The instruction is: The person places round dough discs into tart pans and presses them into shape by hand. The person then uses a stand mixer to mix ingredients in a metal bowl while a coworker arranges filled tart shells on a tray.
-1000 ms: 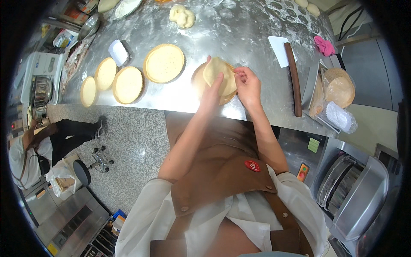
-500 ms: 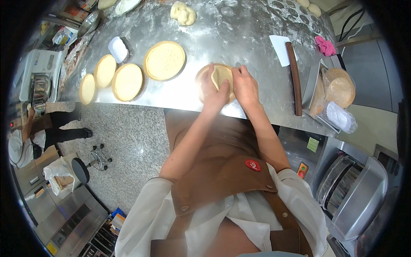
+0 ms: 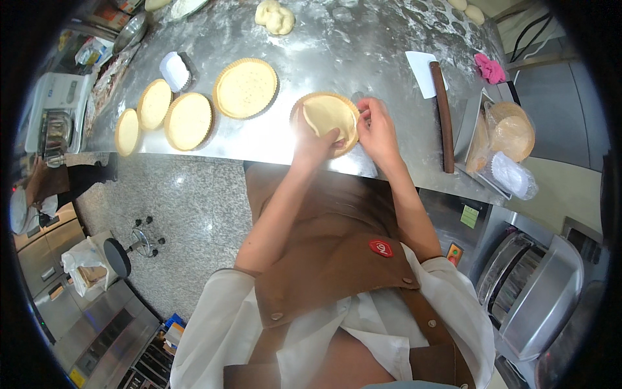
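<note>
A round pale sheet of pastry dough lies in a fluted tart case near the counter's front edge. Its left side stands up in a fold. My left hand is closed on that side of the dough, thumb over the inside. On the opposite rim, my right hand pinches the edge with curled fingertips; exactly what is between them is partly hidden. Left of my hands, a large lined tart shell with pricked holes sits alone, beside several smaller shells, including a round one.
A metal counter dusted with flour spreads ahead. To the right lie a white scraper, a dark rolling pin, a pink cloth and bagged cases. A dough lump rests at the back. Another person stands far left.
The raised dough has opened out and lies flatter in the case. My right hand has shifted slightly along the rim, and my left hand has moved a little left.
</note>
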Demonstrator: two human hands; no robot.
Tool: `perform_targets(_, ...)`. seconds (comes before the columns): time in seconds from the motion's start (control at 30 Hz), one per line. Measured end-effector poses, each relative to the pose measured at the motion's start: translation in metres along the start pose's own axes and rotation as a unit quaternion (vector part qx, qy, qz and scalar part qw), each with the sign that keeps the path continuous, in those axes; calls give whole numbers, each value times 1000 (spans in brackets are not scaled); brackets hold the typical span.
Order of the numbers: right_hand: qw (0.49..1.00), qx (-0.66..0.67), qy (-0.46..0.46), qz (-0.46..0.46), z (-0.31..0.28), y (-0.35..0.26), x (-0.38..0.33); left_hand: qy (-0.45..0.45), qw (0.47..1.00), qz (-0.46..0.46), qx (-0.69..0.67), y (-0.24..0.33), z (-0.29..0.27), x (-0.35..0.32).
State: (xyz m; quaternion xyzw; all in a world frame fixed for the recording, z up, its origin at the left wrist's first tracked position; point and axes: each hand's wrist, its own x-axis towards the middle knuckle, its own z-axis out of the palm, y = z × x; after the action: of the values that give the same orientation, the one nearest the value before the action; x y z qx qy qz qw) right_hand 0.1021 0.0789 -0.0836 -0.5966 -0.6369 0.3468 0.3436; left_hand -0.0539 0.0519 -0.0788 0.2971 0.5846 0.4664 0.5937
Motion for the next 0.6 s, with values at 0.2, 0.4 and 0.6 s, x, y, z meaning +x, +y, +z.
perform_targets(0.2, 971, -164, -83, -150, 3, -20, -19, 2, 994, 19, 107, -5, -8, 8)
perform_targets(0.4, 963, -137, -59, -223, 15, -1, -20, -44, 992, -77, 87, 30, -23, -2)
perform_targets(0.6, 951, -118, -116, -260, 13, -6, -22, -33, 965, 29, 260, 0, -53, 14)
